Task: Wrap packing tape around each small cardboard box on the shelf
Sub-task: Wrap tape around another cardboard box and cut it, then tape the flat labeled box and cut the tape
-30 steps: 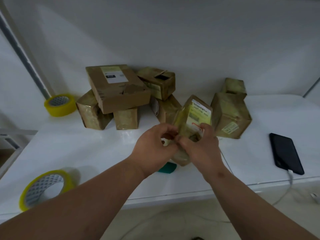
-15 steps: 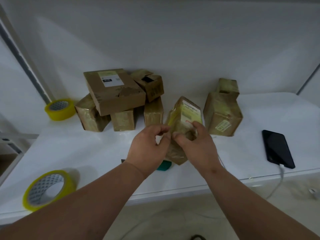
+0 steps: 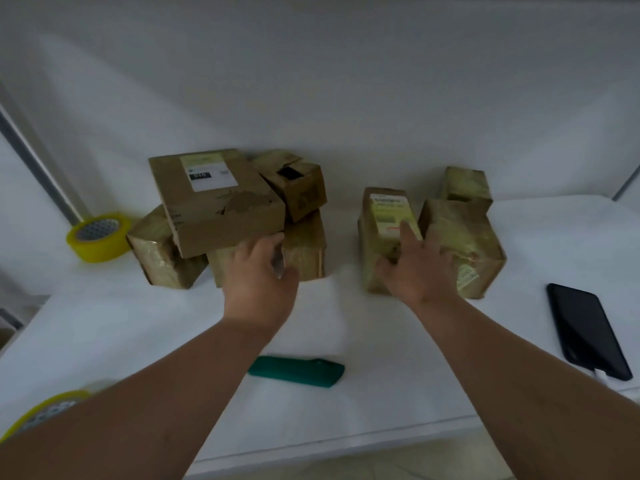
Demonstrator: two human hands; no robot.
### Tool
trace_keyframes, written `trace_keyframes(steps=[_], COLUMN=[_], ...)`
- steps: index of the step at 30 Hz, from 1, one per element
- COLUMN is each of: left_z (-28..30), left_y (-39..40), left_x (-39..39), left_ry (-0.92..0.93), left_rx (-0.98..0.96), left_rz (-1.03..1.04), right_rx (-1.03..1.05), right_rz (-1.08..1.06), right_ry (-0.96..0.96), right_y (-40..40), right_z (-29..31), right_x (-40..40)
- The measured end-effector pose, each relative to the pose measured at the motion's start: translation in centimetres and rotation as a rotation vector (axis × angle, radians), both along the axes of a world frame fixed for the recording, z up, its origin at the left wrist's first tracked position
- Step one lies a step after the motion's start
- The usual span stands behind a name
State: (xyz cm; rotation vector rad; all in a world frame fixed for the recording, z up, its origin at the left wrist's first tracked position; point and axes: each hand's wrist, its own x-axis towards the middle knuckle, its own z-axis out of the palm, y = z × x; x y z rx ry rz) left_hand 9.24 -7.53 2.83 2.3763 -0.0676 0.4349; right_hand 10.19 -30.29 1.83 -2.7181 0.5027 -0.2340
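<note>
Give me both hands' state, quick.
Left hand: open, reaching toward the box pile, holding nothing.
Right hand: open, fingers resting on the labelled box, not gripping it.

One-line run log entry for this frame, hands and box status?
phase: between boxes | right hand: resting on labelled box, set upright on shelf | left hand: open, reaching box stack | cutter: idle

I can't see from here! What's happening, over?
Right hand resting on taped box, set on shelf. Left hand reaching box pile, empty. Nothing blocking.

Right hand rests on the upright taped box; left hand reaches the box pile
</note>
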Motion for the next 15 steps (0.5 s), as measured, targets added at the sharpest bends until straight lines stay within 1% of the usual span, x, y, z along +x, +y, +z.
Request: trace_keyframes(steps=[2, 4, 6, 8, 10, 11, 14, 15], left_z=[0.2, 0.4, 0.9, 1.4, 1.5, 1.4, 1.4, 1.5], left_y=[0.7, 1.4, 2.3, 3.4, 4.8, 5.5, 7.1, 7.4], left_x=[0.9, 1.5, 2.3, 3.4, 4.4, 4.9, 6.2, 6.4], left_ry=[-0.037, -0.091, -0.095, -0.020, 0.091, 0.142, 0.284, 0.332], left_rx=[0.002, -0.102, -0.256, -0.392, -0.509, -0.603, -1.008, -1.089], left_rz=[0.194, 0.339, 0.461, 0.565, 0.589, 0.566, 0.441, 0.411], right_rx=[-0.150, -0.235, -0.226, -0.165, -0.132, -0.120, -0.065, -0.056], right_rz=[-0.001, 0.050, 0.111, 0.168, 0.232, 0.261, 0.329, 0.362], right_ry=[-0.037, -0.143, -0.222, -0.234, -0.228, -0.219, -0.171, -0.152], right_y=[0.3, 1.6, 3.3, 5.0, 6.4, 7.0, 8.5, 8.9], right_z=[-0.8, -1.5, -2.0, -2.0, -2.1, -2.1, -2.1, -2.1], right_x=[0.7, 0.7, 0.6, 0.7, 0.9, 0.9, 0.7, 0.5])
